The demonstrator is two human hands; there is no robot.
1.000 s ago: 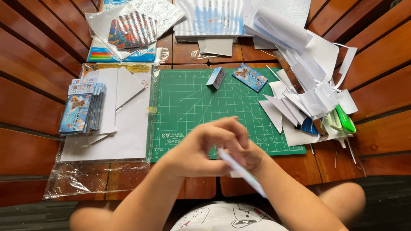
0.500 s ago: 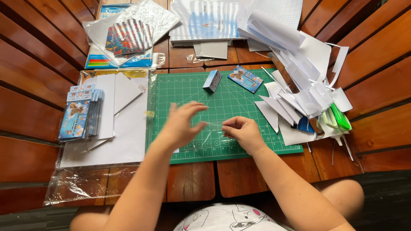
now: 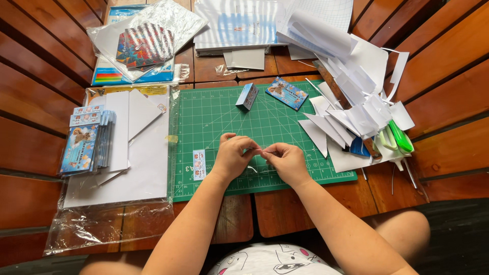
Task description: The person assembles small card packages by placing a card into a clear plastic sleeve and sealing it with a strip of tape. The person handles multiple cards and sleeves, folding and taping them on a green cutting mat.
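Green cutting mat (image 3: 224, 114) bears a small blue box (image 3: 247, 96), upright, top centre.

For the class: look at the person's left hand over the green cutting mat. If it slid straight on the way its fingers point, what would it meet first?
The left hand points rightward, so it would meet the right hand at once; their fingertips look already touching, around something too small to identify.

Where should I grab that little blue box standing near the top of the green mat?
Pinch the little box across its two broad faces, coming from above. It stands upright on the green mat with open mat on both sides, so fingers would likely fit.
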